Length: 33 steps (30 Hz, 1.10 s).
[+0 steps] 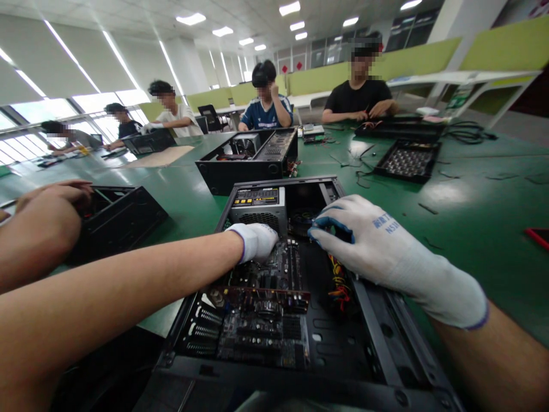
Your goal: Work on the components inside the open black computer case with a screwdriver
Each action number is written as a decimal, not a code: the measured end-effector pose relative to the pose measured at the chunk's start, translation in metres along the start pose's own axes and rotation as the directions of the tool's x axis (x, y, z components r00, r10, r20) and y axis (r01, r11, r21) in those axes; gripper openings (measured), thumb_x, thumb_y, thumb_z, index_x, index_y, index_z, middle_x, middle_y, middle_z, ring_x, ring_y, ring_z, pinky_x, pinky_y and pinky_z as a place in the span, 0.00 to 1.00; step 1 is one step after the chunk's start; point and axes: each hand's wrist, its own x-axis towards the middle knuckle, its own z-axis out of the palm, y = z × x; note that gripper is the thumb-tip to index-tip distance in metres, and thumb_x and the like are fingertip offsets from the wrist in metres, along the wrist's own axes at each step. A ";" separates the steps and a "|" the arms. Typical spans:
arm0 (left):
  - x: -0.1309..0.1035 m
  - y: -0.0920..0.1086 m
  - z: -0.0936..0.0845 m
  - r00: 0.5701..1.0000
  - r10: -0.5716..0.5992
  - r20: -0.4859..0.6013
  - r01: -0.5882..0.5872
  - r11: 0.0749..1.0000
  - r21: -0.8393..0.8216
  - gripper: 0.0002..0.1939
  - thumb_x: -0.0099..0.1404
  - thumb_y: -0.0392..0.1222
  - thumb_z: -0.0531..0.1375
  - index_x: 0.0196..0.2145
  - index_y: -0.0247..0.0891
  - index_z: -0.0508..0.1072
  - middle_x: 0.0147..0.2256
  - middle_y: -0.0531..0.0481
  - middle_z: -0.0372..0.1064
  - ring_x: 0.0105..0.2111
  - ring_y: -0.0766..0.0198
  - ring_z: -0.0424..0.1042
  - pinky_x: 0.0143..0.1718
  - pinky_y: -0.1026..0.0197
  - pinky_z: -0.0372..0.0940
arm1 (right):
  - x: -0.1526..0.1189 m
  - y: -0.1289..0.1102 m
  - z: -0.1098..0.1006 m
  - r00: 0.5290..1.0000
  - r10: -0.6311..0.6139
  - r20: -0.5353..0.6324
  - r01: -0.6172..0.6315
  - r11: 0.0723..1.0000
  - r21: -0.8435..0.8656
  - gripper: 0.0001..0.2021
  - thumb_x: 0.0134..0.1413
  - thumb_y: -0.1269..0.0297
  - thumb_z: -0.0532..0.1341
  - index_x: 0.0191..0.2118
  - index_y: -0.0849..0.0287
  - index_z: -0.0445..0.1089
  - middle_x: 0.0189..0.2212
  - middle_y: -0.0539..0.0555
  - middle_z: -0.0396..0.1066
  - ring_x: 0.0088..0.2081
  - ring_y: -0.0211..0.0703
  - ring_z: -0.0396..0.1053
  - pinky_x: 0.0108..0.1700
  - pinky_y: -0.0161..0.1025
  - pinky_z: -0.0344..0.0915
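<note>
An opened black computer case [386, 326] lies before me with its inside facing up. My left hand [259, 241], in a white glove, reaches down to the upper part of the motherboard [266, 329], just below the power supply [259, 203]. Its fingers are curled, and the fingertips and anything in them are hidden. My right hand [355, 234], in a white glove with blue finger coating, pinches the edge of a dark round cooling fan [301, 220] inside the case. Red and yellow cables [338, 283] hang below that hand. A card [266, 297] stands across the board.
A co-worker's bare hands [55, 200] work at another black case [120, 223] on the left. Another open case [249, 157] stands ahead. Right of it, a black tray with screws or small parts [407, 160] and cables [469, 133] lie on the green table [484, 212]. Several people sit opposite.
</note>
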 end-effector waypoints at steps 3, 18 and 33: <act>0.001 0.001 0.000 1.000 -0.008 0.003 0.008 1.000 0.015 0.20 0.58 0.40 0.68 0.49 0.36 0.81 0.49 0.38 0.80 0.50 0.49 0.79 0.53 0.55 0.72 | 0.000 0.000 0.001 1.000 -0.002 -0.013 0.002 1.000 0.001 0.19 0.67 0.48 0.57 0.43 0.57 0.78 0.44 0.59 0.77 0.49 0.55 0.71 0.55 0.50 0.66; 0.007 -0.001 -0.002 0.998 0.035 0.054 -0.039 0.996 0.077 0.22 0.59 0.41 0.68 0.51 0.33 0.80 0.51 0.35 0.79 0.51 0.45 0.78 0.55 0.51 0.71 | -0.001 -0.001 -0.001 1.000 0.009 -0.006 -0.008 1.000 0.024 0.18 0.67 0.48 0.58 0.41 0.57 0.78 0.42 0.58 0.77 0.48 0.55 0.71 0.54 0.50 0.65; 0.002 0.002 -0.006 0.997 -0.001 0.079 -0.007 0.994 0.107 0.21 0.59 0.40 0.69 0.50 0.34 0.80 0.51 0.35 0.79 0.52 0.46 0.78 0.55 0.53 0.71 | -0.001 0.001 0.001 0.999 -0.029 -0.019 0.030 0.999 0.034 0.18 0.68 0.49 0.59 0.40 0.57 0.79 0.40 0.57 0.78 0.46 0.54 0.71 0.52 0.50 0.65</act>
